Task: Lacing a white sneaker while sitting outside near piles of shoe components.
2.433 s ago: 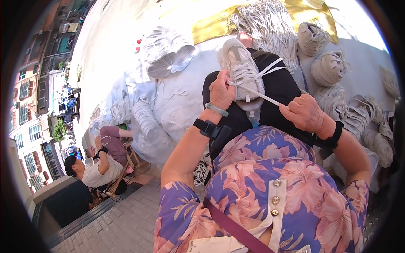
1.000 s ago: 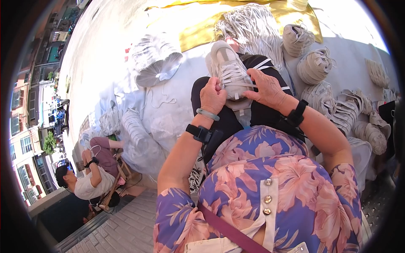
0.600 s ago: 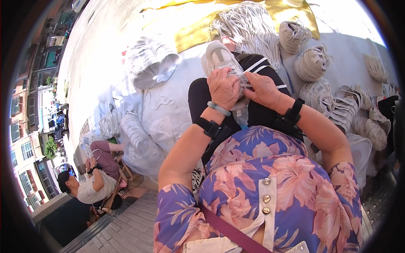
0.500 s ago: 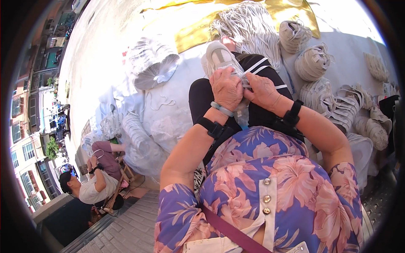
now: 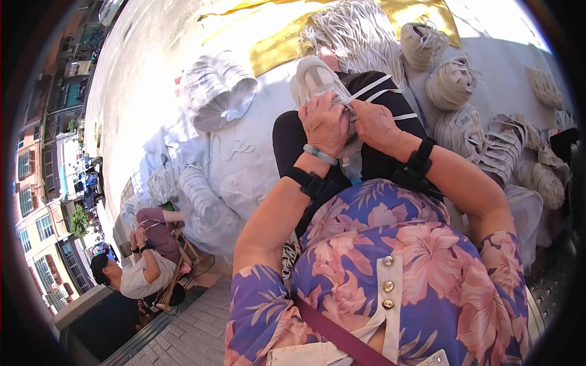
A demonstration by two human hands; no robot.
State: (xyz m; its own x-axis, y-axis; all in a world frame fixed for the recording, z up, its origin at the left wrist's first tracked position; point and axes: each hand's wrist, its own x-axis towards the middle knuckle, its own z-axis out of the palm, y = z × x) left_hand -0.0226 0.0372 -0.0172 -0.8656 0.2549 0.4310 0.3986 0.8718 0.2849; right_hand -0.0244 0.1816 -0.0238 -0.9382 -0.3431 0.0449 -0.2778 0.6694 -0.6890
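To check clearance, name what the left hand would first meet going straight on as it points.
Beyond the left hand, likely the toe of the off-white, rounded mesh sneaker; exact depth is unclear.

1. Shoe [image 5: 314, 79]: a pale off-white sneaker with a lighter mesh panel at the toe, near 12 o'clock in the view, upper side facing up, toe aimed toward 11 o'clock; its rear half is mostly covered.
2. Lace [image 5: 370, 86]: flat, white, leaving the instep, its loose length stretching toward 2 o'clock.
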